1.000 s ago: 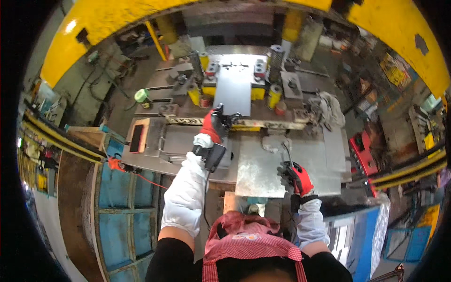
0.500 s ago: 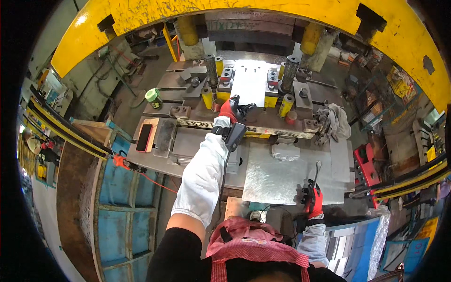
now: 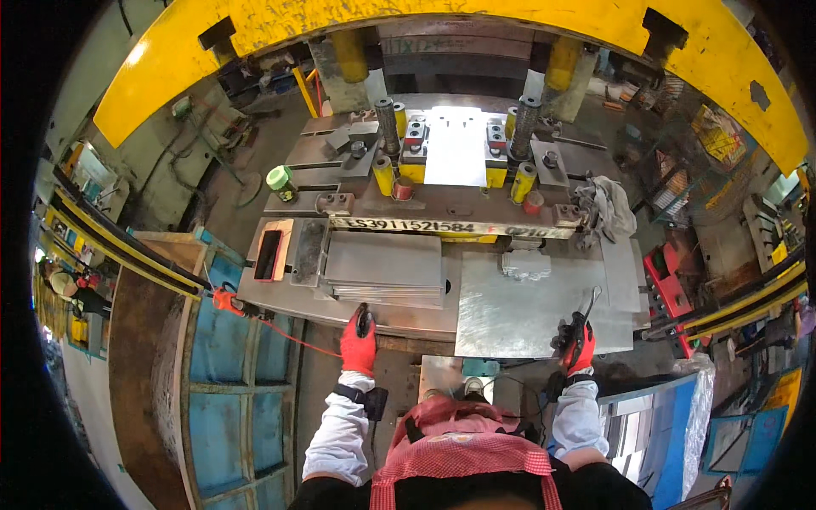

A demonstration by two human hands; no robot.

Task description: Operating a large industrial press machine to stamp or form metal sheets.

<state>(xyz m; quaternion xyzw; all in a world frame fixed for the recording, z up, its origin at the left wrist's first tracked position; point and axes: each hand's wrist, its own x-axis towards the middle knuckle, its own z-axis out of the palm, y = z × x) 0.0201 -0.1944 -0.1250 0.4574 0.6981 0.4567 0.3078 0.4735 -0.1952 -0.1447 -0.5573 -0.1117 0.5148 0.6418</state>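
Observation:
My left hand [image 3: 359, 340], in a red glove with black fingers, is just off the table's front edge below a stack of flat metal sheets [image 3: 384, 259]. Its fingers are curled in, and nothing shows in them. On the right, my right hand [image 3: 578, 347], gloved the same way, grips a slim metal wrench [image 3: 590, 304] that points up and away over a large shiny metal plate [image 3: 518, 310]. Farther back, a bright flat sheet [image 3: 455, 149] lies on the press die between yellow-based posts. Neither hand touches it.
A yellow press frame [image 3: 425, 19] arches overhead. A phone [image 3: 269, 255] lies left of the stack, and a green-lidded jar [image 3: 279, 178] stands behind it. Grey rags [image 3: 608, 208] hang at the right. A blue-panelled crate [image 3: 217, 340] and a red rack [image 3: 667, 285] flank the table.
My left hand has drawn back from the near edge of the bright sheet to the table's front edge, uncovering the stack. My right hand, still holding the wrench, has shifted slightly.

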